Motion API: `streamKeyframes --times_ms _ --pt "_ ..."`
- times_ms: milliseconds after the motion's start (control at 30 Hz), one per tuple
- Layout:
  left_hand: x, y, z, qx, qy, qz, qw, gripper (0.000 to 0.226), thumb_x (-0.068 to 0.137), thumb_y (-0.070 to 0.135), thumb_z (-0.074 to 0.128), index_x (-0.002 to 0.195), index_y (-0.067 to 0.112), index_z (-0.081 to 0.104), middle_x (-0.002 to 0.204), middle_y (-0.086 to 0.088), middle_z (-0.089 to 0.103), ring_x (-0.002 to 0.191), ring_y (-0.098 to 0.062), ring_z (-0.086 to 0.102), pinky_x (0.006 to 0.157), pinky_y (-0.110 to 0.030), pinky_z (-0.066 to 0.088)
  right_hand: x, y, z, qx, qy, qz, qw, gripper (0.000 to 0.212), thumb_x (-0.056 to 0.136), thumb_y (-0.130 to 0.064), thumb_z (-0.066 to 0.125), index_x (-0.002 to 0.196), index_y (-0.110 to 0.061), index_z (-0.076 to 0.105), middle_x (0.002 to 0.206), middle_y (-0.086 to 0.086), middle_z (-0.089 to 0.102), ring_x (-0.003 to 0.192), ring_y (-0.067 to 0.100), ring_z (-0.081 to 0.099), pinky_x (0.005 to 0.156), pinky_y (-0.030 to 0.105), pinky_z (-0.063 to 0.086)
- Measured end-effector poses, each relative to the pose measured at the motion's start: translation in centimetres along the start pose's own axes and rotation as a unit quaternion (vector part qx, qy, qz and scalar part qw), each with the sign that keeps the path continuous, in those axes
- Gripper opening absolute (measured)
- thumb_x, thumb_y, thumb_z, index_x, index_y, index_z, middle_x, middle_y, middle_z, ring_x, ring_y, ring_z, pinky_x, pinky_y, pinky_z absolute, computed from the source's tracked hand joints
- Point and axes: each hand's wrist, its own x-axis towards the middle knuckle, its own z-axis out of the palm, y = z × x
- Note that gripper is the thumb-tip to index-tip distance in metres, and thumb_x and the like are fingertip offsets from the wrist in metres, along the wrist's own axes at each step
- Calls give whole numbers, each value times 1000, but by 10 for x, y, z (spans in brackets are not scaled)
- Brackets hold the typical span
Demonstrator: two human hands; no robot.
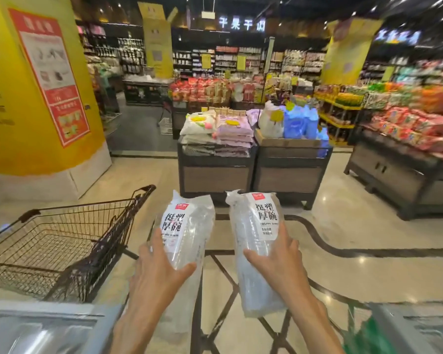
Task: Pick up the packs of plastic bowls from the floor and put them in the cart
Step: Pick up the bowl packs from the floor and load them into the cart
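Near the middle of the view, two packs of plastic bowls are held up off the floor, one in each hand. The left pack [187,231] sits in the left hand [159,272], whose fingers [157,245] are wrapped over its lower half with the thumb hooked across the front. The right pack [258,249] is clasped by the right hand [276,261], fingers [288,245] curled round its right side and thumb pressing the left. Both packs stand nearly upright, close together but apart, their white labels facing the camera.

To the left and a little lower stands the cart [62,249], a wire basket that looks empty, its dark handle rail nearest the left pack. Neither pack is over the basket yet, so both must travel left and down.

My guess is the film is slick and each pack rests in a one-handed clasp low on its length, so a quick swing could let one slide out or tip over the top. The left pack could also snag the rail if carried too low. The right pack has farther to go across the patterned floor [343,272]. Farther off stand display bins [253,172] stacked with bagged goods.
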Motion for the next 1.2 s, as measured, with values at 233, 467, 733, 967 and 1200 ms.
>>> streamKeyframes --times_ms 233,467,733,967,1200 --pt "204 40 63 -32 7 32 999 124 70 60 81 159 40 -2 160 -1 25 139 -28 42 104 -51 47 204 -30 58 2 -19 -6 1000 112 73 -58 79 155 -36 6 138 5 42 123 25 45 101 49 48" --pt "395 78 81 -21 26 -3 999 125 73 61 80 161 35 -4 161 -3 23 142 -31 40 109 -58 44 401 -99 113 2 -58 -36 998 114 74 -56 79 156 -37 2 140 7 38 125 27 44 101 46 47" --pt "601 72 91 -25 69 -19 997 126 73 60 81 160 36 -7 156 -2 28 139 -26 42 107 -56 47 596 -164 226 -23 -64 -75 995 112 71 -61 77 154 -38 5 135 8 42 119 31 48 96 52 50" --pt "776 48 74 -55 108 -79 989 124 76 59 78 159 40 -12 158 0 25 139 -25 41 107 -54 46 750 -265 334 -28 -130 -118 984 110 72 -61 76 154 -40 5 139 5 42 126 29 46 101 53 47" --pt "900 -13 27 -46 199 -168 964 121 76 59 76 160 39 -8 153 -3 31 136 -27 43 103 -51 47 856 -386 470 -24 -216 -239 946 111 71 -62 77 154 -38 7 145 5 42 131 31 43 101 55 45"
